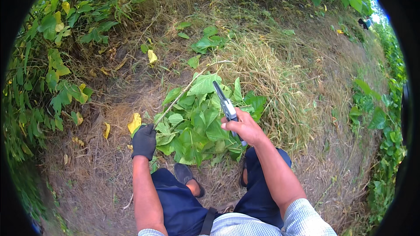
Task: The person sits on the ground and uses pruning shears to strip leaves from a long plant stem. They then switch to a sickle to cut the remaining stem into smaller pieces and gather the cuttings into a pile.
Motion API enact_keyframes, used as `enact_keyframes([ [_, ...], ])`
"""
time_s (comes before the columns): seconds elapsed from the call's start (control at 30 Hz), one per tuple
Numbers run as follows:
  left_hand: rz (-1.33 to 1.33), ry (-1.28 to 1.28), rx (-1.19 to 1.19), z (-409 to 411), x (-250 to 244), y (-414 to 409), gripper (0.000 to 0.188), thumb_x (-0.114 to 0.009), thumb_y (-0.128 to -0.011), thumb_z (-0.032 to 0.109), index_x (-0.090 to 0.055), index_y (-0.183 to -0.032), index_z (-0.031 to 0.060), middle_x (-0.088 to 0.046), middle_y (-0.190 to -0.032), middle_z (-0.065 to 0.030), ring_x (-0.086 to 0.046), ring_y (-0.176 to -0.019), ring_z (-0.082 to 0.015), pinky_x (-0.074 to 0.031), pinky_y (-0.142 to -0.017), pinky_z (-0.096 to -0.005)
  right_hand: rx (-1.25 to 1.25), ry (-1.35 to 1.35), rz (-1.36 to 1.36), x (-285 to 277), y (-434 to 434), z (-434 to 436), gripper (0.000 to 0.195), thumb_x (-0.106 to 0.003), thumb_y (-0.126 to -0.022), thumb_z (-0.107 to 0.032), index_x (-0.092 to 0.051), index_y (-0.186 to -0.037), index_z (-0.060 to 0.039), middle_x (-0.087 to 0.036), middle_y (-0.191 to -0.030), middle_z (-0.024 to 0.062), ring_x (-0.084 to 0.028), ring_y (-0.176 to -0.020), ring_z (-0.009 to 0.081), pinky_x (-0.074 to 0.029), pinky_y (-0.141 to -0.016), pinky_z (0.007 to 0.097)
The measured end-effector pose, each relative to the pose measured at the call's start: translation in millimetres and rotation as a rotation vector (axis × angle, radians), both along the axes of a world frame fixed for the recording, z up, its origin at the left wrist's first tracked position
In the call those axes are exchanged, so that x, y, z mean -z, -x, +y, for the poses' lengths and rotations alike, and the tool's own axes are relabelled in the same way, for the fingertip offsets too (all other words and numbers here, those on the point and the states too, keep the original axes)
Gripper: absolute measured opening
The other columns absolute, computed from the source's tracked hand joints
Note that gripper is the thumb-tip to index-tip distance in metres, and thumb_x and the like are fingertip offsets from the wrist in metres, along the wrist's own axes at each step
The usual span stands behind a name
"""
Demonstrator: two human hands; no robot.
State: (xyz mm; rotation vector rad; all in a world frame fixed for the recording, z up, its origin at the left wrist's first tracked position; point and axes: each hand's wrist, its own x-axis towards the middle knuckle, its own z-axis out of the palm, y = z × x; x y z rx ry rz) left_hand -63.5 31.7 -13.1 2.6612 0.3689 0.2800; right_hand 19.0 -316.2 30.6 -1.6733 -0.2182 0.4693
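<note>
My left hand (144,141), in a black glove, grips the lower end of a thin, mostly bare branch (183,92). The branch slants up and away to the right, over the left edge of a heap of cut green leaves (197,127). My bare right hand (245,127) is closed around the dark handles of pruning shears (227,105). Their long, narrow blades point up and left above the leaves, apart from the branch. Whether the blades are fully together is hard to make out.
Dry cut grass (279,95) lies beside the leaf heap on the right. Leafy bushes (55,82) crowd the left side, and green vines (382,124) line the right. My shoes (184,173) stand just below the heap. Yellow leaves (134,122) dot the ground.
</note>
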Motion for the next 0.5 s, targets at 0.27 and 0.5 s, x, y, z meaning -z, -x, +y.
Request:
enact_keyframes([
  [0.27,0.072,-0.044,0.025,-2.4,0.7,1.4,0.023,-0.061,-0.086,0.020,-0.071,-0.104,0.0085,-0.066,-0.095,-0.0158,-0.063,-0.089,-0.0356,-0.050,-0.079,-0.0435,-0.014,0.144,0.030,1.6,-5.5,-2.0,0.050,-0.072,-0.072,-0.026,-0.056,-0.109,0.0030,-0.063,-0.098,0.0123,-0.057,-0.091,0.0213,-0.044,-0.084,0.0335],
  [0.5,0.082,-0.055,0.039,-6.5,-2.7,5.4,0.021,-0.061,-0.085,0.020,-0.071,-0.100,0.0104,-0.066,-0.094,-0.0143,-0.063,-0.089,-0.0354,-0.050,-0.079,-0.0447,-0.026,0.215,0.040,-0.9,-6.7,-1.0,0.058,-0.071,-0.072,-0.026,-0.055,-0.118,0.0051,-0.066,-0.107,0.0156,-0.059,-0.099,0.0227,-0.044,-0.089,0.0336],
])
